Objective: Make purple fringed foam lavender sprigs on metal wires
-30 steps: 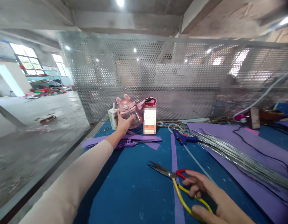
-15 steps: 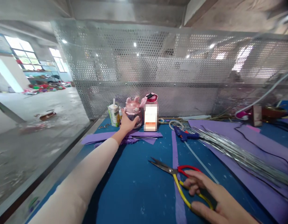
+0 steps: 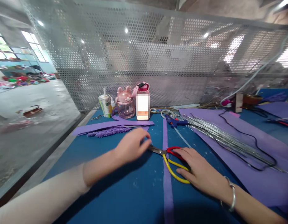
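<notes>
A pair of scissors (image 3: pixel 160 151) with one red and one yellow handle lies over the blue tabletop, blades pointing left. My right hand (image 3: pixel 197 168) is on its handles, fingers over the red loop and thumb at the yellow one. At the blade end is my left hand (image 3: pixel 130 146), thumb and forefinger curved with a gap between them; it covers the blade tips, and its other fingers are hidden. Under the scissors runs a narrow purple strip (image 3: pixel 168 186). Beyond my left hand lie a fuzzy purple twisted piece (image 3: pixel 109 131) and a flat purple strip (image 3: pixel 97 127).
At the back stand a drink carton (image 3: pixel 105 104), a pink clear cup (image 3: pixel 125 107), a pink bottle (image 3: pixel 145 87) and a lit phone (image 3: pixel 142 107). A blue glue gun (image 3: pixel 175 121) and silvery wires (image 3: pixel 218 137) lie right, near a purple sheet (image 3: pixel 258 183). Perforated metal panel (image 3: pixel 158 56) behind.
My left hand has left the pink cup and come down and toward me to the scissors' blades. My right hand has moved farther over the handles. The view has shifted right.
</notes>
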Demonstrator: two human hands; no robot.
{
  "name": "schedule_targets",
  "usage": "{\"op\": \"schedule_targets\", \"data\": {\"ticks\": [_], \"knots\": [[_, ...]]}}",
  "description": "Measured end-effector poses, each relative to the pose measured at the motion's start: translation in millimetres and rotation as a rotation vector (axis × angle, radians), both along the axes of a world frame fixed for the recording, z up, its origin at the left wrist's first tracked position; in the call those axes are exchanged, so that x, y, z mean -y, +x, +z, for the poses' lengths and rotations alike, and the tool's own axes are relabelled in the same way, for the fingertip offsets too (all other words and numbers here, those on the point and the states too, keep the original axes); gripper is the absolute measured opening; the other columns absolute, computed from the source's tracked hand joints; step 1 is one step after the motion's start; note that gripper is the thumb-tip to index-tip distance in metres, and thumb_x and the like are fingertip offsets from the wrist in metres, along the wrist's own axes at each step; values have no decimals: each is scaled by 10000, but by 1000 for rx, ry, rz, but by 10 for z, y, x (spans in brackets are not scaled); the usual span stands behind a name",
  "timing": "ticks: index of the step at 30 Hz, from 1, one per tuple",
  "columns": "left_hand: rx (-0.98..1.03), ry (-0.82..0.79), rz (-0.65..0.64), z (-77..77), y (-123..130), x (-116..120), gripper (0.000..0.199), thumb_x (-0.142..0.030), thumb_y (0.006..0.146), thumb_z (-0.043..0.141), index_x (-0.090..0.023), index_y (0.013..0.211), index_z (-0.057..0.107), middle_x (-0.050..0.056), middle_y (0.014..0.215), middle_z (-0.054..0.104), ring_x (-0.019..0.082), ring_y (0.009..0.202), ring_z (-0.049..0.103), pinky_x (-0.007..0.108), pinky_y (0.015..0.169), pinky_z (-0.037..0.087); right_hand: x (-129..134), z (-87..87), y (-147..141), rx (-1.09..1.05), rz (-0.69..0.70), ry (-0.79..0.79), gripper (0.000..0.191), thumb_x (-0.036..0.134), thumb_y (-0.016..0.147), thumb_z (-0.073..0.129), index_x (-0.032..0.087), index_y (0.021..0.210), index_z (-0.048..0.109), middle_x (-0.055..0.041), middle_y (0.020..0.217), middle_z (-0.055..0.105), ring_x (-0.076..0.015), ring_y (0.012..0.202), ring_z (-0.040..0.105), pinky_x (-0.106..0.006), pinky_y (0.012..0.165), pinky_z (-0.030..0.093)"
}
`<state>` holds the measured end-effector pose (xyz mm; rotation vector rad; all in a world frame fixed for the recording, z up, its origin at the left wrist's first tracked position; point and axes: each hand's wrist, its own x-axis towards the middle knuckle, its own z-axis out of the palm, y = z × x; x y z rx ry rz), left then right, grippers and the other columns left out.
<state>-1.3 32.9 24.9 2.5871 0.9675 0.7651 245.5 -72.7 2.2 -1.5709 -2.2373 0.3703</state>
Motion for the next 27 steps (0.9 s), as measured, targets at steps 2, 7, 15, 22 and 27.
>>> {"op": "schedule_targets", "data": {"ticks": [2, 7, 15, 22, 27], "knots": [[-138, -1, -359, -60, 80, 425, 201, -296, 865, 463, -198, 946, 619, 59, 902, 631, 202, 871, 562, 335, 814, 427, -16, -16, 13, 47, 51, -3, 423, 248, 824, 563, 223, 1237, 476, -103, 1135, 557, -270, 1022, 519, -449, 895, 420], [-191, 25, -564, -315, 160, 895, 387, -501, 792, 549, -177, 998, 603, 111, 1015, 613, 251, 970, 543, 357, 846, 419, -6, -45, 5, 59, 58, 36, 443, 204, 851, 498, 202, 1286, 410, -109, 1143, 548, -257, 1032, 511, -423, 899, 401], [-130, -61, -554, -346, 112, 893, 324, -407, 901, 423, -144, 952, 605, 85, 876, 644, 183, 837, 588, 283, 770, 464, -131, -88, 178, -499, -189, -184, 445, 387, 822, 553, 241, 1211, 393, -15, 889, 533, -155, 729, 530, -295, 660, 446], [189, -247, -565, -244, 68, 912, 298, -293, 922, 363, -125, 1037, 580, 95, 930, 651, 154, 858, 593, 258, 777, 464, -126, 54, 141, -997, -79, -493, 511, 413, 731, 693, 244, 1137, 434, -1, 825, 565, -113, 611, 490, -234, 530, 384], [174, 118, -742, -277, 40, 1011, 313, -385, 900, 389, -167, 872, 612, 47, 745, 687, 163, 682, 617, 286, 612, 423, -3, 143, -257, -1039, 0, -708, 504, 355, 718, 720, 219, 1120, 448, 8, 787, 537, -81, 568, 448, -201, 483, 334]]}}
